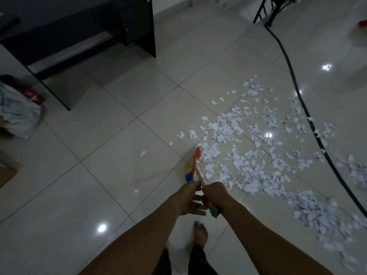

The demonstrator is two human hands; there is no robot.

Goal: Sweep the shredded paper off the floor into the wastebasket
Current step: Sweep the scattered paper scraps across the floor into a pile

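Note:
White shredded paper [264, 155] lies spread over the tiled floor to the right, with a few stray scraps [143, 153] to the left. A broom with a multicoloured head [191, 167] and an orange handle touches the left edge of the paper. My right hand [213, 192] grips the handle above its green end. My left hand [190, 201] is beside the handle with its fingers spread; its thumb and forefinger seem to touch the handle. No wastebasket is in view.
A black cable [294, 84] runs across the floor at the right, through the paper. A dark desk [139, 26] stands at the back left. A white bag [17, 112] lies at the left edge. My bare foot [200, 233] is below the hands.

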